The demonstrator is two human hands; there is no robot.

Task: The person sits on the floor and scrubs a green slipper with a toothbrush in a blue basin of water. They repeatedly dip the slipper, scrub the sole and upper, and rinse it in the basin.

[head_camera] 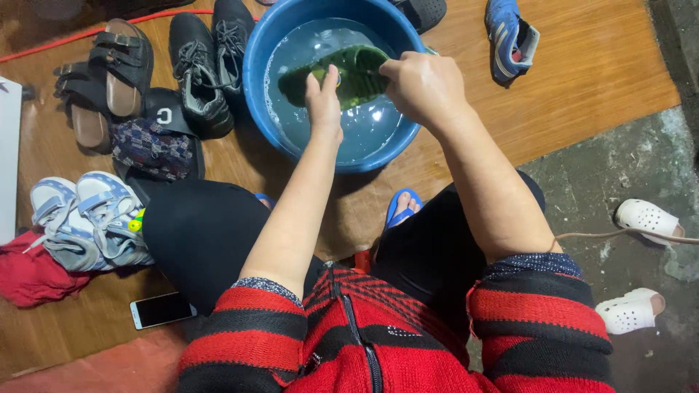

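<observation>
The wooden floor [597, 65] spreads under everything, meeting rough grey concrete [626, 175] on my right. On the floor ahead of my knees stands a round blue plastic basin [262, 87] filled with soapy water, and in it I hold a green rubber slipper [357, 73], tilted, partly in the water near the far side. My right hand [422, 87] has its grip closed on the slipper's right end, fingers curled over the edge. My left hand [324, 102] presses against the slipper's near side, fingers up along it, grip narrow and touching; I cannot tell whether it truly clasps. Left of the basin lie a pair of black lace-up shoes [204, 65], brown strapped sandals [102, 80], a dark patterned slide sandal [153, 145], and pale blue-and-white strapped sandals [87, 218] beside a red cloth [29, 276]. A white phone [162, 310] lies by my left knee. White perforated clogs [641, 262] rest on the concrete.
</observation>
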